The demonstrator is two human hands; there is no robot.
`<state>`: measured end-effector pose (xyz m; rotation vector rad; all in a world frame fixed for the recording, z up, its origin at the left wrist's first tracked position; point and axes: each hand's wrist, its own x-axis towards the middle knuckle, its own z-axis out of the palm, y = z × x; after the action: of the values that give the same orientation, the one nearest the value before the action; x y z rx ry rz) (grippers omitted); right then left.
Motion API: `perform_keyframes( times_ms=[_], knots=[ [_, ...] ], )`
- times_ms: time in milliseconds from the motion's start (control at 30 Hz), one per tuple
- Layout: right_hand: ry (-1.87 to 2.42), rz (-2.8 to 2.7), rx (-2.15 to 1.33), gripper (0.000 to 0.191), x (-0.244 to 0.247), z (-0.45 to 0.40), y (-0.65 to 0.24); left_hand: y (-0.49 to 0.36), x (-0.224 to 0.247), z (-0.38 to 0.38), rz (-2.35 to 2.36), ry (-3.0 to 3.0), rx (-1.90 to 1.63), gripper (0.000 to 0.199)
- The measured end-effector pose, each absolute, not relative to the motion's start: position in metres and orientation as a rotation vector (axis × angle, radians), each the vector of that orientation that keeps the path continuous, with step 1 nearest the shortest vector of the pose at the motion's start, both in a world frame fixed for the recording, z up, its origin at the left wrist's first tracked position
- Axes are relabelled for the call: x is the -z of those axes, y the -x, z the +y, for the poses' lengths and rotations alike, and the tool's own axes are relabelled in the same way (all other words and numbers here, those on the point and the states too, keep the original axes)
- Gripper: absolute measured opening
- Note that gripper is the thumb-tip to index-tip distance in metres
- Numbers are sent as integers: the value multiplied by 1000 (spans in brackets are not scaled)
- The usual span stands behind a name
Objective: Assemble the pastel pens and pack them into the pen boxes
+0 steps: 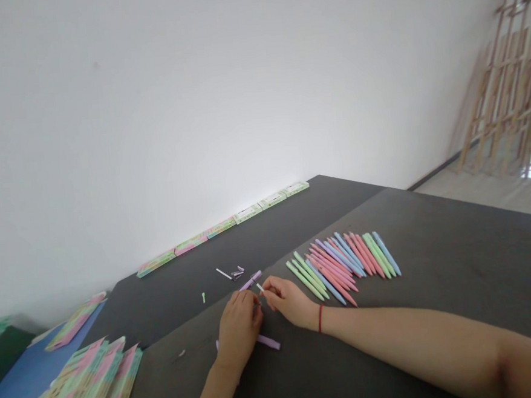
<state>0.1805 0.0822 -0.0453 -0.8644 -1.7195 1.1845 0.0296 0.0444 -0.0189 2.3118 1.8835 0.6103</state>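
My right hand [291,299], with a red cord at its wrist, pinches a thin white stick with a dark end [259,287], which looks like a pen refill. Close beside it, my left hand [241,323] has its fingers curled together; what they hold is hidden. A purple pen barrel [252,280] shows just beyond the left knuckles, and I cannot tell whether that hand touches it. Another purple pen piece [269,342] lies by the left hand's near side, partly covered. To the right of my hands, rows of pink, green, blue and purple pens [334,264] lie on the dark table.
Small pen parts [237,272], a white stick [224,274] and a green piece [204,297] lie past my left hand. Flat boxes [248,213] line the wall edge of the table [460,258]. Colourful packages [85,387] are stacked at the near left. A wooden rack [508,91] stands far right.
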Motion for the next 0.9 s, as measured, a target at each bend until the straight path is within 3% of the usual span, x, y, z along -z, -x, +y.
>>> perform_keyframes(
  times_ms=[200, 400, 600, 700, 833, 900],
  knots=[
    [1027, -2000, -1019, 15, 43, 82, -180, 1, 14, 39, 1960, -1975, -737, 9],
    [1175, -2335, -727, 8, 40, 80, -189, 14, 1, 43, 1761, -1682, -869, 29],
    [1192, -2439, -504, 17, 28, 70, -192, 12, -2, 40, 1654, -1482, -1033, 27],
    [1003, -2351, -611, 23, 27, 66, -189, -1, 5, 37, 1611, -1467, -1089, 24],
    [874, -2146, -908, 4, 35, 65, -183, -24, 15, 32, 1521, -1518, -1040, 21],
    [867, -2086, -979, 12, 39, 67, -181, -29, 17, 31, 1512, -1548, -993, 23]
  ],
)
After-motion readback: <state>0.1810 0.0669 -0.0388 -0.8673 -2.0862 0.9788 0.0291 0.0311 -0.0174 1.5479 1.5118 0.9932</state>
